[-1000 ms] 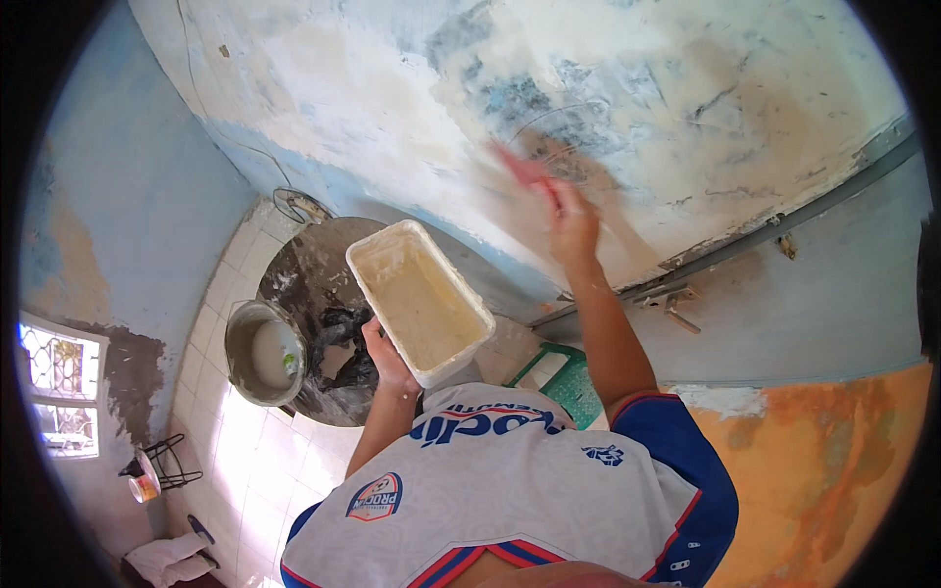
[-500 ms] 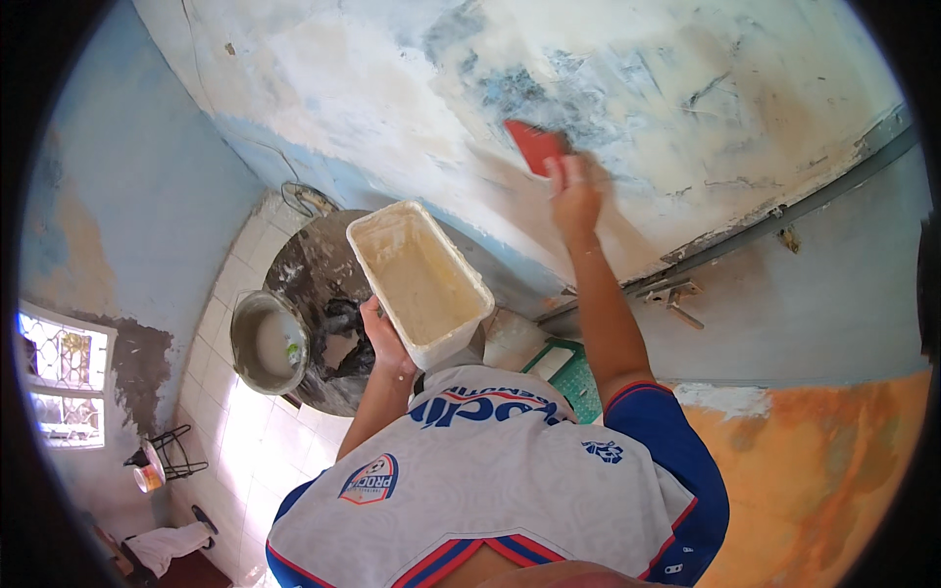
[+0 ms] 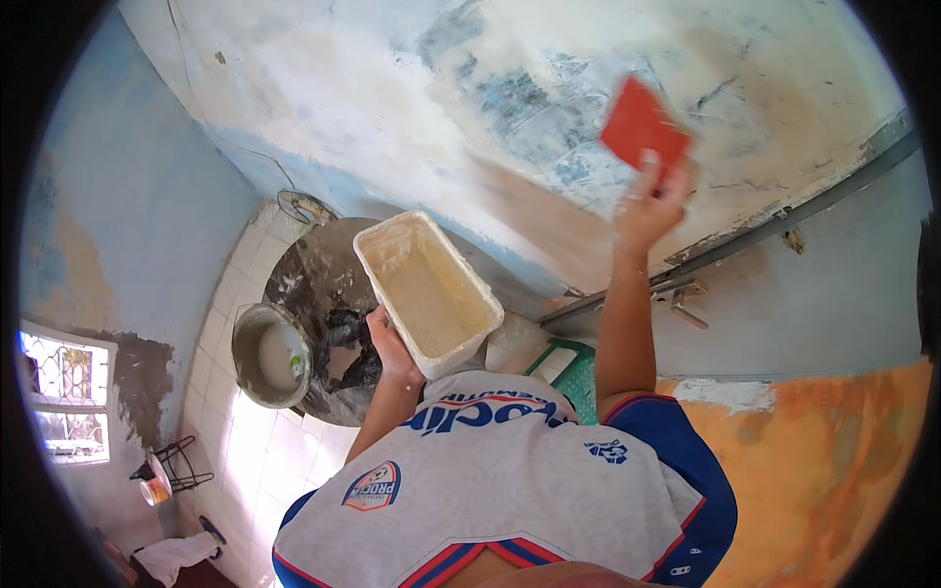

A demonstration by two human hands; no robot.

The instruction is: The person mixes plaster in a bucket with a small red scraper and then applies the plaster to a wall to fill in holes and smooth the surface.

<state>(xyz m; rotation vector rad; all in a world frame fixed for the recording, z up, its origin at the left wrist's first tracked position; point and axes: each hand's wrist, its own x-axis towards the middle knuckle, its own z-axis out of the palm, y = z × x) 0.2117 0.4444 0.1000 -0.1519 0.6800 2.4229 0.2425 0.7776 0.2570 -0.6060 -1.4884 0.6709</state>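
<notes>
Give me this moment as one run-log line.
Left hand: holding white rectangular tub | right hand: holding red putty spreader in front of patchy wall | nearby: grey bucket left of tub

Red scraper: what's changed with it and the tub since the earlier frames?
The right hand has carried the red scraper rightward across the view and slightly up, and its broad face now shows more fully. Nothing was picked up or let go. The left hand still holds the tub in about the same place, and the bucket stayed put.
</notes>
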